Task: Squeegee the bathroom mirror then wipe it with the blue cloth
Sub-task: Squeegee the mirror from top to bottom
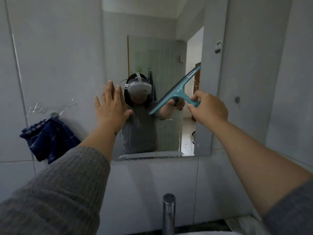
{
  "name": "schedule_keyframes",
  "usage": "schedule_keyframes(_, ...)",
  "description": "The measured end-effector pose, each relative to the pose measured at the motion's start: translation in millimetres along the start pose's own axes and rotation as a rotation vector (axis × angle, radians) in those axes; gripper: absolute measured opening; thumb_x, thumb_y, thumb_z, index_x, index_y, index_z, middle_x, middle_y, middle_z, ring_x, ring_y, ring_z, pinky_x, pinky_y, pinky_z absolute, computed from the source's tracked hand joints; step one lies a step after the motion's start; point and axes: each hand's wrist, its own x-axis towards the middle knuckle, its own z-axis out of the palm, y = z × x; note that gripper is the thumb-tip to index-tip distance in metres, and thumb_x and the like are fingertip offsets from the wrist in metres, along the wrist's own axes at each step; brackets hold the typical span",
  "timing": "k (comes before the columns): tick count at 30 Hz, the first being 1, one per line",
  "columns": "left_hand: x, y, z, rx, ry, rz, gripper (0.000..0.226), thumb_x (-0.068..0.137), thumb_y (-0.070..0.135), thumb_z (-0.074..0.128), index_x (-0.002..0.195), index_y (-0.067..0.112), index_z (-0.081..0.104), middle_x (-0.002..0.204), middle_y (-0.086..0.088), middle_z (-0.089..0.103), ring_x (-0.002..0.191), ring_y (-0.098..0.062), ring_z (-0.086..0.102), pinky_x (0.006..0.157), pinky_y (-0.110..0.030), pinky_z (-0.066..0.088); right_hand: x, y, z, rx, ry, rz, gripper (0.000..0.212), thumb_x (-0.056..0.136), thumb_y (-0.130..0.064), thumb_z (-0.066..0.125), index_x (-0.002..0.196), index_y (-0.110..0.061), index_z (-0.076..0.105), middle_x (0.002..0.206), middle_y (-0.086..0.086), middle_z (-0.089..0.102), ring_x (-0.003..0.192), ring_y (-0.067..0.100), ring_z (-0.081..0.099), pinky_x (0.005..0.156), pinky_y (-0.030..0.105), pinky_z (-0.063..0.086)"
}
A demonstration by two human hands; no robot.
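The bathroom mirror (169,48) hangs on the tiled wall straight ahead, with water drops along its lower edge. A teal squeegee (179,89) lies tilted against the glass, blade running from lower left to upper right. My right hand (209,110) grips its handle at the lower right. My left hand (111,106) is flat, fingers spread, pressed on the mirror's left edge and holds nothing. The dark blue checked cloth (49,138) hangs from a wall hook at the left, below my left hand.
A chrome tap (168,212) rises at the bottom centre, in front of the wall. A round chrome hook (237,99) sits on the wall right of the mirror. A small sticker (218,46) is on the mirror's upper right. Grey sleeves cover both forearms partly.
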Motion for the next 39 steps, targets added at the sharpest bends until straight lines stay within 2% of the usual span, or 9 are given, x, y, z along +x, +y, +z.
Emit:
schedule_keyframes(6,1.4,-4.4,2.6,-0.07,0.019,0.028,0.095,0.081,0.049,0.065,0.151,0.018,0.009,0.16,-0.006,-0.007,0.145,-0.032,0.007,0.118,-0.052,0.013,-10.8,24.1,5.1,0.208,0.018,0.188,0.01,0.087,-0.029,0.065,0.094,-0.025,0.059,0.086,-0.001,0.064,0.071,0.022,0.062,0.054,0.027,0.047)
schedule_keyframes(10,4.1,-8.6,1.6,-0.06,0.015,0.039,0.093,0.081,0.052,0.065,0.15,0.019,0.012,0.16,-0.006,-0.004,0.144,-0.035,0.013,0.117,-0.052,0.017,-26.7,26.9,18.3,0.404,0.021,0.311,0.009,0.086,-0.028,0.066,0.089,-0.026,0.058,0.092,0.003,0.068,0.073,0.028,0.068,0.066,0.044,0.06)
schedule_keyframes(15,4.7,-8.6,2.5,-0.073,-0.013,0.041,0.094,0.081,0.052,0.065,0.151,0.02,0.01,0.16,-0.005,-0.006,0.145,-0.034,0.009,0.117,-0.051,0.017,-43.2,21.6,32.9,0.6,0.038,0.45,0.009,0.088,-0.024,0.065,0.092,-0.022,0.058,0.086,0.007,0.068,0.048,0.021,0.059,0.041,0.025,0.046)
schedule_keyframes(18,3.2,-8.2,1.0,-0.068,-0.016,0.042,0.092,0.083,0.051,0.063,0.151,0.019,0.01,0.16,-0.007,-0.006,0.145,-0.034,0.009,0.117,-0.051,0.016,-51.6,17.2,42.5,0.673,0.057,0.525,0.012,0.088,-0.026,0.065,0.098,-0.022,0.059,0.086,0.006,0.068,0.042,0.018,0.056,0.04,0.023,0.043)
schedule_keyframes(26,0.4,-8.4,5.1,-0.037,0.024,0.065,0.091,0.083,0.04,0.068,0.151,0.018,0.012,0.16,-0.008,-0.004,0.144,-0.034,0.013,0.117,-0.049,0.015,-70.4,9.7,62.2,0.791,0.092,0.603,0.009,0.089,-0.022,0.065,0.096,-0.022,0.058,0.082,0.007,0.066,0.045,0.021,0.056,0.043,0.028,0.047)
schedule_keyframes(28,0.7,-10.3,6.3,-0.018,0.038,0.071,0.09,0.082,0.041,0.067,0.15,0.018,0.013,0.16,-0.009,-0.003,0.143,-0.034,0.014,0.118,-0.049,0.014,-75.6,6.7,70.2,0.774,0.108,0.61,0.009,0.088,-0.024,0.065,0.093,-0.024,0.058,0.082,0.008,0.068,0.044,0.022,0.057,0.049,0.037,0.055)
schedule_keyframes(31,1.1,-13.6,6.5,-0.025,0.065,0.096,0.081,0.087,0.049,0.057,0.15,0.018,0.016,0.16,-0.009,0.001,0.142,-0.034,0.018,0.117,-0.049,0.017,-83.8,-3.0,79.9,0.773,0.13,0.628,0.01,0.089,-0.027,0.065,0.092,-0.024,0.056,0.087,0.007,0.068,0.059,0.025,0.065,0.065,0.048,0.06)
schedule_keyframes(34,2.7,-18.2,5.1,-0.034,0.076,0.114,0.07,0.091,0.053,0.043,0.148,0.019,0.021,0.159,-0.01,0.007,0.14,-0.034,0.023,0.115,-0.051,0.021,-95.2,-16.6,91.2,0.815,0.117,0.642,0.012,0.09,-0.025,0.064,0.086,-0.025,0.053,0.084,0.005,0.065,0.059,0.024,0.064,0.058,0.04,0.059)
schedule_keyframes(39,5.8,-19.5,1.7,-0.031,0.03,0.119,0.065,0.094,0.053,0.032,0.149,0.021,0.021,0.159,-0.008,0.007,0.142,-0.031,0.019,0.116,-0.053,0.016,-110.8,-43.5,105.4,0.819,0.108,0.609,0.014,0.089,-0.024,0.065,0.086,-0.027,0.052,0.084,0.006,0.066,0.073,0.033,0.069,0.066,0.052,0.059)
